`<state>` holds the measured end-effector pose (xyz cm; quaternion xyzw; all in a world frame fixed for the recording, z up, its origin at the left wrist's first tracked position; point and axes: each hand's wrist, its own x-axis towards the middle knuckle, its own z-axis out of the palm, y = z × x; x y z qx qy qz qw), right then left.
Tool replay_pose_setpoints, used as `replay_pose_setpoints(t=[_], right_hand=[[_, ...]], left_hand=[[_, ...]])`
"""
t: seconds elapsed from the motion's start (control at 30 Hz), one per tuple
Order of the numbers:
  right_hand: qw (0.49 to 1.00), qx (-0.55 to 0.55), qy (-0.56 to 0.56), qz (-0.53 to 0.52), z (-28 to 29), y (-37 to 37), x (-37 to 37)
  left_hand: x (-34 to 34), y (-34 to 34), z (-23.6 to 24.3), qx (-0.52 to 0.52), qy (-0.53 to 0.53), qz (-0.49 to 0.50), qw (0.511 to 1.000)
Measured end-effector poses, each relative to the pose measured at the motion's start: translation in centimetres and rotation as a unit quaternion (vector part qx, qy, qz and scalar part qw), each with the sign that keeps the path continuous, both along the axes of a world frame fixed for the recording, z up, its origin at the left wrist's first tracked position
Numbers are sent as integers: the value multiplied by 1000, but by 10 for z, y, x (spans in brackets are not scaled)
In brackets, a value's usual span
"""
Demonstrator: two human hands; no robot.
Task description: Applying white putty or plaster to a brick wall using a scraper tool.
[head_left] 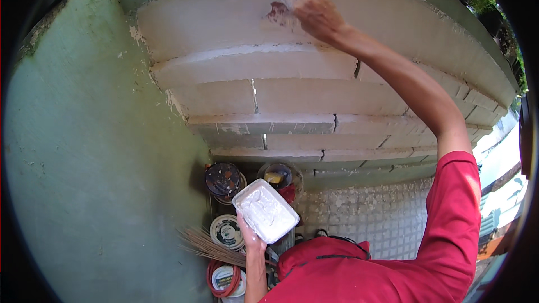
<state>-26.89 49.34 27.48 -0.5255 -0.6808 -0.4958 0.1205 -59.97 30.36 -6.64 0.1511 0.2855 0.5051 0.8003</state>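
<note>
My left hand [252, 238] holds up a white rectangular plastic tub [245, 190] from its near side, the fingers mostly hidden beneath it. Smooth white paste [266, 209] fills the tub. High up, my right hand [315, 12] is against the pale, plastered block wall [219, 17], arm stretched out. Its fingers are bent together and whitened at the tips; whatever they may grip is hidden. Just left of those fingers, a dark reddish patch [277, 12] shows on the wall, with white smears around it.
A green wall [95, 151] rises on the left. Below stand a dark-topped bucket [223, 179], a lidded pail [227, 231], a basin [292, 173] and a pail with a coiled red hose [216, 285]. A stick broom [208, 247] lies among them. Patterned tiles [370, 207] cover the floor.
</note>
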Motion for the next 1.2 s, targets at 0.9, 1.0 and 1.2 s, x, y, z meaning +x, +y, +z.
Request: replay_pose_setpoints(t=[0.9, 1.0, 1.2], right_hand=[[988, -110, 89, 61, -12, -11, 7], [994, -38, 69, 82, 7, -20, 4], [986, -21, 124, 109, 31, -42, 0]], left_hand=[[0, -2, 3, 18, -1, -11, 1000], [-3, -5, -2, 3, -9, 10, 1000], [-15, -11, 2, 9, -6, 32, 999]])
